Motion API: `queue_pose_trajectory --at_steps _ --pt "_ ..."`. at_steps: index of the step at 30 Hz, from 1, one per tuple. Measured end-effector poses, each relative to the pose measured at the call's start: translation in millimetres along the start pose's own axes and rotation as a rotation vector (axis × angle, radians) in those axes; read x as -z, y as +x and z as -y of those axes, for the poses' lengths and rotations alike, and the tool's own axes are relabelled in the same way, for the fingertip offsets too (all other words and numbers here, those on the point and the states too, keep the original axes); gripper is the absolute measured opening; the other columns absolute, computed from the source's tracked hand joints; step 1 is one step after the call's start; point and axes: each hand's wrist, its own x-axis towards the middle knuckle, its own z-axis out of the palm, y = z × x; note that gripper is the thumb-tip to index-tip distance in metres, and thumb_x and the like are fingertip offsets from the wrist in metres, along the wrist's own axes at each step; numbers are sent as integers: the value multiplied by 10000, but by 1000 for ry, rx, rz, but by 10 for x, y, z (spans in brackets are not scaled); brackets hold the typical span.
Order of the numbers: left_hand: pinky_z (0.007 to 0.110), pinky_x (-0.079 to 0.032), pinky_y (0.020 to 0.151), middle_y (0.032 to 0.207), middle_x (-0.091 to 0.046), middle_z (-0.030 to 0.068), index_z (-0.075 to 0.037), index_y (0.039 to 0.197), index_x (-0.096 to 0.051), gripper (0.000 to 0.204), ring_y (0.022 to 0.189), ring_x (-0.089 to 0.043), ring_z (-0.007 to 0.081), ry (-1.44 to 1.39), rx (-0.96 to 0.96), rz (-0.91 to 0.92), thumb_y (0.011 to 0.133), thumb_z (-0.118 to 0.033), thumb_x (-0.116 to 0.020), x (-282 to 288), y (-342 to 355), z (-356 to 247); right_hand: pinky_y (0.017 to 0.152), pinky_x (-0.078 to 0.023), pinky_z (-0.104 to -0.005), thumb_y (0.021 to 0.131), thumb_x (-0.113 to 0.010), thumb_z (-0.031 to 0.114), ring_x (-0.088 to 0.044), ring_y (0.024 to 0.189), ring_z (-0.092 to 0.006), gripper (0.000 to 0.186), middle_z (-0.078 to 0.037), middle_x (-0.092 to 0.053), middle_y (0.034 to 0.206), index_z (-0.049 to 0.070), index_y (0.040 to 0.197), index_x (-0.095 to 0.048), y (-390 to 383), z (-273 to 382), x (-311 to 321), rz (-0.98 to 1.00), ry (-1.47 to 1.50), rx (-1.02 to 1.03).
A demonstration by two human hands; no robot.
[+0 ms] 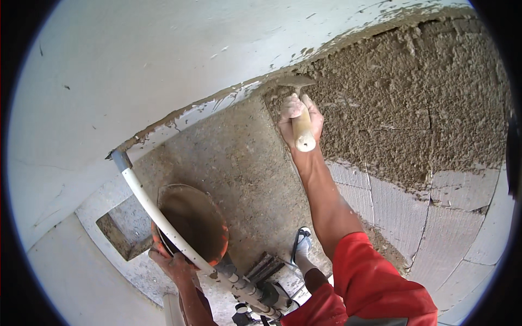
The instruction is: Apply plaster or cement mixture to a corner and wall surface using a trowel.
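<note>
My right hand [286,124] is closed round the pale, worn handle of a trowel [303,130]. The trowel's blade reaches the corner where the rough grey-brown mortar [402,92] meets a smooth white wall [125,76]. At the lower left, my left hand [173,265] grips the side of an orange bucket [224,239] near its rim. Inside the bucket is a grey-brown mass, partly in shadow. A white pipe [163,225] crosses in front of the bucket and hides some of it.
Bare pale blocks [394,217] show below the mortar coat. The white pipe bends from the wall edge toward dark fittings [266,296] at the bottom. A square recess [122,231] lies left of the bucket. My foot in a sandal [302,244] stands on the rough floor [234,146].
</note>
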Motion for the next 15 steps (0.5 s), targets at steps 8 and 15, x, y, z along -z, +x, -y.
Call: queue_pose_trajectory --at_steps 8,15 --pt "409 -386 982 1166 -462 238 72 1083 -316 490 1104 -501 319 -75 -36 41 607 56 -432 4 29 -27 440 -444 -253 907 -493 181 -487 516 -123 175 -59 -505 681 10 911 -531 -272 70 -42 126 -306 67" --pt "418 -380 985 1168 -464 230 87 1133 -306 528 1121 -495 316 30 -7 71 616 51 -402 40 -6 -38 446 -468 -261 921 -453 159 -455 497 -125 182 -59 -484 688 -8 886 -517 -127 63 -284 267 -134 37"
